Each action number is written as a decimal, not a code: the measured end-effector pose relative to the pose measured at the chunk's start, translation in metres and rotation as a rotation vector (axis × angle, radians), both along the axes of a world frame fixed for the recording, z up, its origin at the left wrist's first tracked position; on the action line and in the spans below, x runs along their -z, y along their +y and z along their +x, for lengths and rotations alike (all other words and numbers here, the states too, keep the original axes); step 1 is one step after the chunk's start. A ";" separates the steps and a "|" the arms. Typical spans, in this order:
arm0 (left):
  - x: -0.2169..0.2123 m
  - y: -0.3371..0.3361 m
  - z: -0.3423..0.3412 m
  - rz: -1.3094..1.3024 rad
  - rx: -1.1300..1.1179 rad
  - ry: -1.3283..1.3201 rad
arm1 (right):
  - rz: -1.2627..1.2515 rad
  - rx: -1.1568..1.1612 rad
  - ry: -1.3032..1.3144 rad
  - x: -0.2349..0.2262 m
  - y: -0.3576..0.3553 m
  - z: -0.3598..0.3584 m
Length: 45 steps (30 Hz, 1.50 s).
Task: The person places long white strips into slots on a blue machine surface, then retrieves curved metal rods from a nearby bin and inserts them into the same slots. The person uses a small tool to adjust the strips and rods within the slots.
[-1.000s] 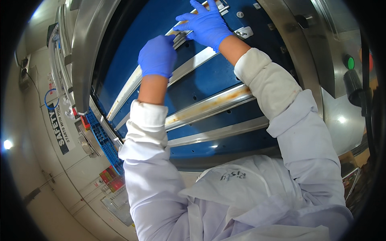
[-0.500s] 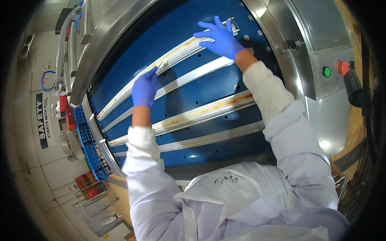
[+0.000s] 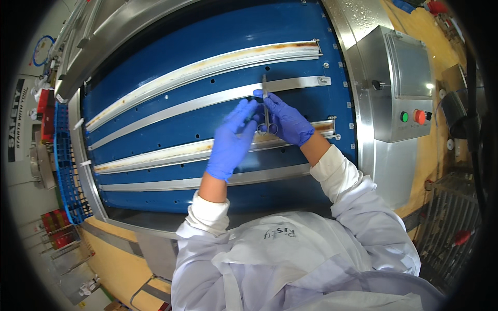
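In my right hand, gloved in blue, is a pair of scissors. Its fingers pinch them near the middle, with the blades pointing away from me and the finger loops toward me. Close on the left is my left hand, also blue-gloved, its fingers stretched out and slightly blurred; it seems to hold nothing. Both hands hover over a blue surface crossed by long metal bars. Beyond them lies a brown-stained bar; a second stained bar passes beneath the hands.
Two flat metal strips run alongside the stained bars. To the right stands a steel control box with a green button and a red button. A blue plastic crate is at the left, a wire rack at the lower right.
Both hands have come off the far stained bar and drawn together nearer me. The scissors have passed from my left hand to my right. The view has shifted.
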<state>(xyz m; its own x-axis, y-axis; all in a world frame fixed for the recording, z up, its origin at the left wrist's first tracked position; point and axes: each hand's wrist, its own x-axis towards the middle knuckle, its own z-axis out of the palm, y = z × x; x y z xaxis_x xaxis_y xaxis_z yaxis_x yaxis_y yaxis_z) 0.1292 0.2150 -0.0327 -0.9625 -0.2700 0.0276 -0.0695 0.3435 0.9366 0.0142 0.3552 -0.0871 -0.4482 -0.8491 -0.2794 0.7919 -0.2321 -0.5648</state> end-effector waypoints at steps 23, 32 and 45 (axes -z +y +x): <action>0.094 -0.125 -0.090 -1.019 -0.371 0.066 | 1.588 -0.091 2.254 -0.049 0.007 -0.133; 0.094 -0.122 -0.090 -1.017 -0.431 0.075 | 1.756 -0.439 2.414 -0.064 -0.028 -0.126; 0.094 -0.123 -0.092 -1.029 -0.434 0.014 | 1.772 -0.405 2.305 -0.062 -0.021 -0.131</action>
